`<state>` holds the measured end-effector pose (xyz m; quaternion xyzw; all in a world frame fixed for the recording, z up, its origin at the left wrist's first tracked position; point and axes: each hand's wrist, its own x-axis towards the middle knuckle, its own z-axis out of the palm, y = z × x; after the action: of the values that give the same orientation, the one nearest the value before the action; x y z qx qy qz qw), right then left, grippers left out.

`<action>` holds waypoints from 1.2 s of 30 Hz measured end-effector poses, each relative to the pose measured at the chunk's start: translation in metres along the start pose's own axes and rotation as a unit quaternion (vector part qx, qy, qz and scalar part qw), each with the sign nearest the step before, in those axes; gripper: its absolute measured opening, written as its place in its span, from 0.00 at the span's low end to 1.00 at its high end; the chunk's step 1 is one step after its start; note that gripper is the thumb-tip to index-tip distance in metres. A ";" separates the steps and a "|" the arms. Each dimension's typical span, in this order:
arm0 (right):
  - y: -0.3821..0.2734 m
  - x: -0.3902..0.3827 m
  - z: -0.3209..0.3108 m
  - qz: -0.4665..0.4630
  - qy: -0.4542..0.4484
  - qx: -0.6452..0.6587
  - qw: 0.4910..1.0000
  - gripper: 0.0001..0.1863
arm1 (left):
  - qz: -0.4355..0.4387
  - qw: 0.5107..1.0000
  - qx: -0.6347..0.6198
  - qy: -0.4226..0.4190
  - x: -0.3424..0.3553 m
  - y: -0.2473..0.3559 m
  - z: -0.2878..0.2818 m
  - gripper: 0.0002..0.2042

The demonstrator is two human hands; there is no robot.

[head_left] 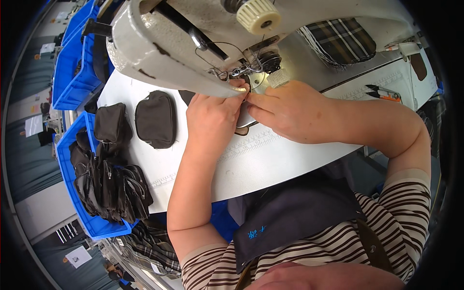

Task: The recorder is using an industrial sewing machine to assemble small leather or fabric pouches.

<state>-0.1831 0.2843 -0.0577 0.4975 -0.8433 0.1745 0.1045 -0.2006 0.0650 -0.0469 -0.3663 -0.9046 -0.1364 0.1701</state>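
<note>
Both hands meet under the head of a white sewing machine (179,63), close to its needle area. A dark fabric piece (245,117) shows between them, with more dark cloth beside my left wrist; my hands hide much of its shape. My left hand (212,116) is closed, its thumb and fingertips pinching the cloth by the presser foot. From the other side my right hand (290,112) is closed on the cloth's edge, fingertips nearly touching the left ones. To the left, a black zip pouch (155,119) lies on the white table, with another dark pouch (110,123) beside it.
A blue bin (92,229) heaped with black pouches (111,183) stands at the table's left edge. More blue bins (72,77) are behind it. Plaid fabric pieces (345,41) lie right of the machine. Pens or snips (384,93) rest near printed rulers at right.
</note>
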 end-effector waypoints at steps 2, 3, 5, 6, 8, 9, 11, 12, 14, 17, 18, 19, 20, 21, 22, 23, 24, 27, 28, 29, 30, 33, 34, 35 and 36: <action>0.001 -0.002 0.002 0.002 0.001 0.004 1.000 0.16 | -0.017 1.000 -0.015 -0.003 0.000 0.001 0.001 0.15; 0.002 -0.001 0.003 0.003 0.002 0.008 1.000 0.16 | -0.017 1.000 -0.022 0.005 0.000 0.000 0.002 0.15; 0.002 -0.001 0.000 0.004 0.025 -0.012 1.000 0.11 | -0.019 0.999 -0.029 0.012 -0.001 0.000 0.001 0.15; 0.001 -0.001 -0.002 0.007 0.045 -0.034 0.998 0.07 | -0.025 0.999 -0.028 0.005 0.001 0.002 -0.001 0.14; 0.001 -0.003 -0.004 0.012 0.026 -0.061 0.998 0.07 | -0.032 0.999 -0.027 -0.002 0.001 0.002 -0.001 0.13; 0.000 -0.003 -0.005 0.016 0.008 -0.088 0.996 0.07 | -0.044 0.998 -0.032 -0.010 0.000 0.000 -0.001 0.14; -0.001 -0.003 -0.006 0.014 0.003 -0.091 0.996 0.08 | -0.056 0.998 -0.036 -0.018 -0.001 -0.001 0.000 0.14; -0.002 -0.002 -0.007 0.013 -0.003 -0.094 0.995 0.09 | -0.056 0.997 -0.042 -0.016 -0.001 -0.002 0.000 0.15; -0.002 -0.003 -0.002 -0.006 0.026 -0.095 0.995 0.10 | -0.055 0.997 -0.047 -0.013 -0.001 -0.002 0.000 0.16; -0.003 -0.003 0.001 -0.026 0.054 -0.101 0.993 0.13 | -0.034 0.998 -0.055 0.007 0.002 -0.001 -0.001 0.13; -0.004 -0.003 0.001 -0.026 0.055 -0.105 0.993 0.14 | -0.034 0.998 -0.053 -0.003 0.002 -0.002 -0.002 0.14; -0.005 -0.003 0.002 -0.027 0.055 -0.105 0.993 0.14 | -0.034 0.998 -0.052 -0.012 0.002 -0.002 -0.003 0.14; -0.006 -0.003 0.002 -0.017 0.041 -0.090 0.995 0.13 | -0.035 0.998 -0.051 -0.012 0.001 -0.003 -0.003 0.14; -0.007 -0.003 0.003 -0.006 0.027 -0.075 0.997 0.13 | -0.031 0.998 -0.050 -0.019 0.001 -0.004 -0.003 0.15; -0.007 -0.003 0.001 -0.006 0.026 -0.075 0.997 0.13 | -0.027 0.998 -0.049 -0.026 0.000 -0.004 -0.003 0.16; -0.006 -0.002 -0.001 -0.001 0.001 -0.050 0.999 0.16 | -0.028 0.998 -0.049 -0.026 0.000 -0.004 -0.004 0.16; -0.005 -0.002 -0.002 0.004 -0.024 -0.026 0.999 0.18 | -0.028 0.998 -0.050 -0.025 0.001 -0.004 -0.004 0.16; -0.005 -0.001 0.000 0.009 -0.014 -0.013 1.000 0.17 | -0.029 0.998 -0.047 -0.023 0.001 -0.002 -0.004 0.16; -0.005 -0.001 0.000 0.008 -0.015 -0.013 1.000 0.17 | -0.029 0.998 -0.043 -0.023 0.001 -0.002 -0.004 0.16; -0.004 -0.001 -0.001 0.012 -0.026 -0.007 1.000 0.17 | -0.030 0.998 -0.043 -0.023 0.001 -0.001 -0.003 0.16; -0.004 0.000 -0.001 0.016 -0.036 -0.002 0.999 0.18 | -0.037 0.998 -0.037 -0.024 0.001 0.001 -0.002 0.16; -0.002 0.000 0.001 0.037 -0.040 0.009 0.998 0.19 | -0.050 0.998 -0.012 -0.026 0.004 0.006 -0.004 0.14; -0.001 0.000 0.002 0.036 -0.041 0.009 0.998 0.19 | -0.055 0.998 0.005 -0.027 0.006 0.008 -0.004 0.13; 0.000 0.001 0.003 0.039 -0.038 0.015 0.998 0.20 | -0.055 0.998 0.005 -0.027 0.006 0.009 -0.003 0.13; 0.000 0.001 0.003 0.041 -0.036 0.019 0.998 0.20 | -0.060 0.998 0.023 -0.030 0.006 0.011 -0.002 0.13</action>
<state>-0.1842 0.2821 -0.0604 0.4702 -0.8629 0.1766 0.0570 -0.1964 0.0761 -0.0413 -0.3116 -0.9324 -0.1147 0.1427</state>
